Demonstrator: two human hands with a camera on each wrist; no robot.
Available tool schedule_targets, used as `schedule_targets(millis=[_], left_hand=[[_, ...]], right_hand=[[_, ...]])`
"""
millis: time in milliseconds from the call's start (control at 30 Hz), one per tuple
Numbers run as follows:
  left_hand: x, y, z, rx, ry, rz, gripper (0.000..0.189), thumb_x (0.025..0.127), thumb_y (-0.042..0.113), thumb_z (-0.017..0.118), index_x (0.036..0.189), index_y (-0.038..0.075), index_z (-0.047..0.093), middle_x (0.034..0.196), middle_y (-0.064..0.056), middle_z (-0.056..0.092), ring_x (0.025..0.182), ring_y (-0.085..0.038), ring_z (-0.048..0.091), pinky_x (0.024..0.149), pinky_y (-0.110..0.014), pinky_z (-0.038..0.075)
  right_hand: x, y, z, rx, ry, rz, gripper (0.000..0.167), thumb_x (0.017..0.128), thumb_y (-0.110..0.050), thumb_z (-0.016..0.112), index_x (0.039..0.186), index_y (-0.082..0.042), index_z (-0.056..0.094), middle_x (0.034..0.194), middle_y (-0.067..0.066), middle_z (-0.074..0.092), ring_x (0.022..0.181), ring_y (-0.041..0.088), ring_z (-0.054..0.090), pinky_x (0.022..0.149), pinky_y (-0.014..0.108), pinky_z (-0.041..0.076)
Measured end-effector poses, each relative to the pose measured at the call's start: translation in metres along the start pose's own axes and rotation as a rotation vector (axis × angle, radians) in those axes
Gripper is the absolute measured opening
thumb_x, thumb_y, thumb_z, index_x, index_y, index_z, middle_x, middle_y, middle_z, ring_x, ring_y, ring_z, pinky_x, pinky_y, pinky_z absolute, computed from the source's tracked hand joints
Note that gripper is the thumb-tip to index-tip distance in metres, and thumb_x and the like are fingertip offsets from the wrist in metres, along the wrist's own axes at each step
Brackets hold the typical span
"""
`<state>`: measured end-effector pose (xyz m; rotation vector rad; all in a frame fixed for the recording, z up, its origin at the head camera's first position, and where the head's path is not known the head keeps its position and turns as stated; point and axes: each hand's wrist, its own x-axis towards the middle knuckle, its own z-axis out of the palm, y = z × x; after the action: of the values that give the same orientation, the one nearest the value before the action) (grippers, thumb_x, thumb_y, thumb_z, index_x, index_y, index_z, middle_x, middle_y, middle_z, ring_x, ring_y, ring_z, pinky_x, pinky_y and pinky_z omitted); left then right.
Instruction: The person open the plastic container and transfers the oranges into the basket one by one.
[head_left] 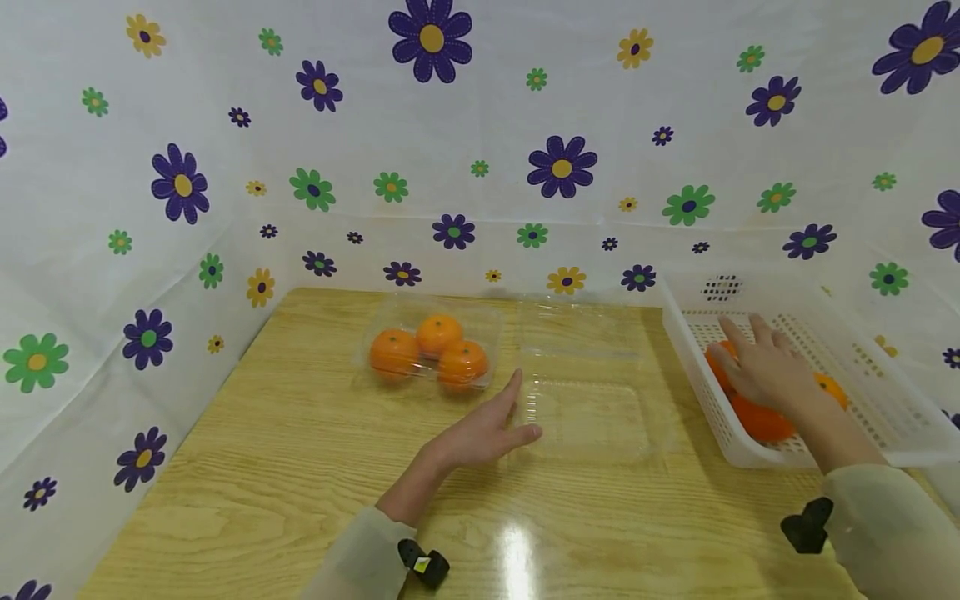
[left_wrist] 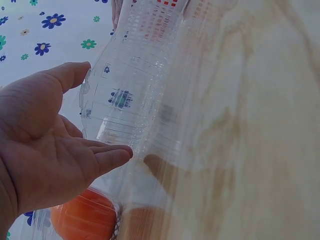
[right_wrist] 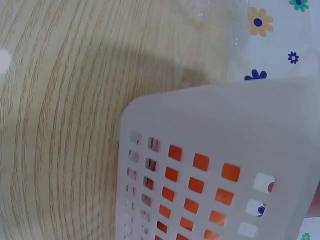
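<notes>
My left hand point(head_left: 480, 429) is at the left edge of an open clear plastic clamshell box point(head_left: 592, 421), thumb and fingers apart. In the left wrist view the fingertips overlap the side of this box. Another clear clamshell point(head_left: 427, 310), just beyond that hand, contains three mandarins point(head_left: 395, 354). My right hand point(head_left: 772, 367) reaches into a white plastic basket point(head_left: 885, 392), fingers spread over the mandarins point(head_left: 761, 419) there and partly covering them. From the right wrist, the basket wall hides most of this hand, and orange shows through the holes.
A pale wood-grain table point(head_left: 285, 492) lies under everything. White cloth with a flower print point(head_left: 480, 117) rises behind and at the sides. The basket stands at the table's right, its walls higher than the boxes' bases. The raised clear lid point(head_left: 577, 327) leans toward the back cloth.
</notes>
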<state>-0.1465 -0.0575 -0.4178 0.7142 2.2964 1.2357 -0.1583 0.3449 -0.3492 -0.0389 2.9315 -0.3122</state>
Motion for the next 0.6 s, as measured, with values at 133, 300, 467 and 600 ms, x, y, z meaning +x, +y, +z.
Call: schedule_targets(millis=[133,300,467,600], left_hand=[[0.0,0.0,-0.001,0.003,0.001,-0.003,0.089,0.101,0.035,0.057,0.159,0.007,-0.006,0.166,-0.011,-0.001,0.149,-0.027,0.021,0.121,-0.04,0.017],[-0.001,0.002,-0.001,0.002,-0.005,-0.006,0.089,0.101,0.034,0.057,0.159,0.008,-0.006,0.166,-0.011,-0.001,0.149,-0.026,0.02,0.121,-0.039,0.017],[-0.002,0.002,-0.002,0.002,-0.009,-0.003,0.091,0.101,0.037,0.057,0.159,0.008,-0.007,0.166,-0.011,-0.001,0.149,-0.027,0.021,0.121,-0.039,0.018],[-0.002,0.001,-0.001,0.002,-0.008,-0.004,0.091,0.101,0.038,0.057,0.159,0.007,-0.007,0.166,-0.012,-0.001,0.149,-0.027,0.021,0.121,-0.039,0.018]], right_hand=[[0.0,-0.008,-0.002,0.007,0.024,-0.032,0.078,0.104,-0.059,0.017,0.159,-0.005,0.007,0.154,0.042,-0.005,0.132,0.071,0.004,0.101,0.081,0.011],[-0.001,-0.018,-0.003,0.036,0.07,-0.062,0.076,0.105,-0.057,0.02,0.159,-0.006,0.008,0.156,0.04,-0.002,0.134,0.069,0.006,0.102,0.08,0.012],[-0.003,-0.03,-0.001,0.036,0.117,-0.11,0.072,0.106,-0.053,0.023,0.159,-0.006,0.012,0.156,0.04,0.001,0.134,0.069,0.011,0.102,0.08,0.016],[-0.005,-0.042,0.001,0.027,0.137,-0.133,0.071,0.106,-0.053,0.026,0.159,-0.007,0.014,0.157,0.039,0.003,0.134,0.068,0.013,0.103,0.079,0.017]])
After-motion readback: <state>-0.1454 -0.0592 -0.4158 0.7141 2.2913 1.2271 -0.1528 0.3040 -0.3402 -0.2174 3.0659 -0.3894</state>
